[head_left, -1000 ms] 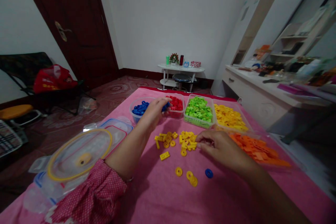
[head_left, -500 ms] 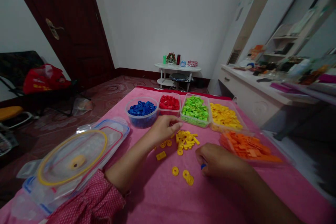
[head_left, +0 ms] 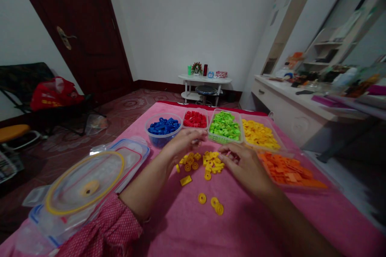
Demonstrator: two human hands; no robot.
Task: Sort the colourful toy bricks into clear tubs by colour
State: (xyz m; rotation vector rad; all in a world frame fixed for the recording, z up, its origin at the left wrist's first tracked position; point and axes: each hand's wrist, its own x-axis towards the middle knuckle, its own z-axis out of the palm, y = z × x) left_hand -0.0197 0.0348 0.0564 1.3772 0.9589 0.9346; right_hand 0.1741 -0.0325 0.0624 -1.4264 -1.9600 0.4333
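Observation:
A loose pile of yellow pieces (head_left: 211, 161) lies on the pink cloth (head_left: 187, 225). My left hand (head_left: 181, 145) hovers at the pile's far left edge, just in front of the red tub (head_left: 195, 119). Its fingertips are pinched together, and what they hold is hidden. My right hand (head_left: 243, 165) rests at the pile's right edge with its fingers pressed together and curled, pointing left. The small blue ring that lay on the cloth is out of sight under those fingers. Three yellow rings (head_left: 215, 203) and a yellow plate (head_left: 185, 180) lie nearer to me.
Behind the pile stand a round tub of blue pieces (head_left: 163, 129), a green tub (head_left: 224, 127) and a yellow tub (head_left: 259, 133). An orange tub (head_left: 288, 170) is at the right. Stacked clear lids (head_left: 87, 180) lie at the left. A desk (head_left: 289, 104) stands beyond the right edge.
My left hand came back from the blue tub to the yellow pile. My right hand dropped over the blue ring, which has left the cloth, then rose to the pile's right edge.

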